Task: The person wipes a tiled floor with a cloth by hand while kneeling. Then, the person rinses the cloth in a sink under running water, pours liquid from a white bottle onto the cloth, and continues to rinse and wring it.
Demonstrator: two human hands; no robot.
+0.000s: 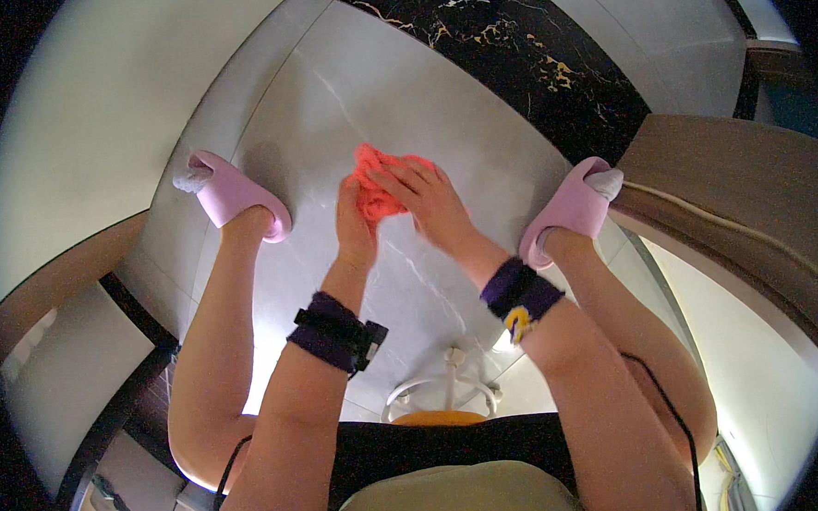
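A crumpled, fuzzy coral-red cloth (pixel 376 200) is held up between my two hands, above the grey tiled floor. My left hand (pixel 356 229) grips it from the left side, and its fingertips are partly hidden by the folds. From the right, my right hand (pixel 431 202) is closed over the cloth, its bent fingers lying across the top. Part of the bundle is covered by those fingers. Each forearm carries a dark purple wristband, one on the left wrist (pixel 332 332) and one on the right (pixel 522 293).
My feet, in pink slippers (pixel 239 192), rest on the floor (pixel 327 102) to either side. Below me is a stool with a white base (pixel 450 378). A black marble strip (pixel 509 42) crosses the far floor. A brown wooden cabinet (pixel 719 179) with a pale cable stands at right.
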